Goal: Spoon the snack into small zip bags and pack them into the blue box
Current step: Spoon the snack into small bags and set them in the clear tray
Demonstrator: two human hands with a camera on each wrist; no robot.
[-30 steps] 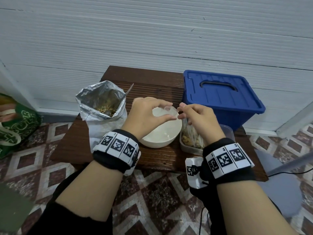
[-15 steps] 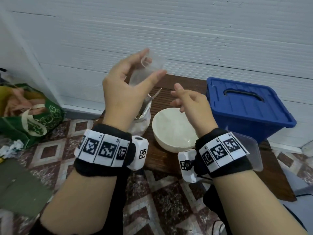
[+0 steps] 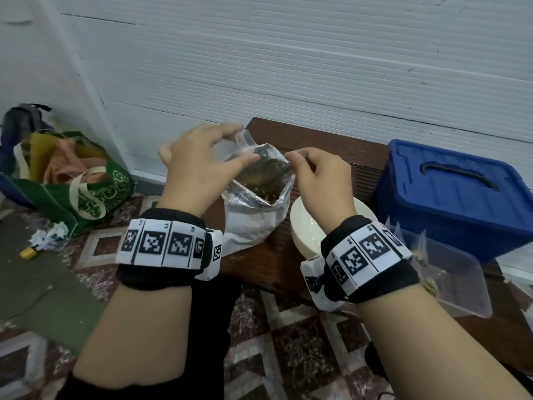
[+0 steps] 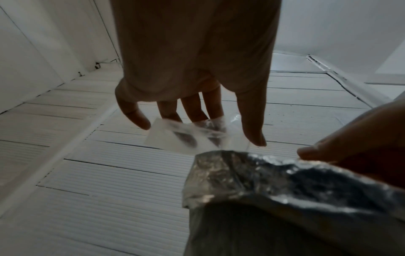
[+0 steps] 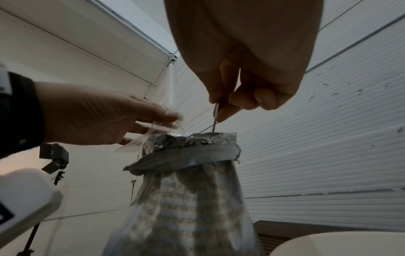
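Foil bag (image 3: 253,215) left of bowl (image 3: 305,229), box (image 3: 450,194) right of bowl

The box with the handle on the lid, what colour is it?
The box is bright blue, with a dark handle on its lid. The head view shows it best.

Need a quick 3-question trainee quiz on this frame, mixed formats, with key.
1. True or false: the blue box has its lid on.
2. What does the right hand pinch?
A. the spoon handle
B. the bowl rim
C. the box handle
3. Fill in: the left hand holds a small clear ____ above the foil bag.

Key: 1 true; 2 A; 3 zip bag, which looks empty in the left wrist view. The spoon reaches down into the foil bag's mouth; the white bowl stands beside it on the table.
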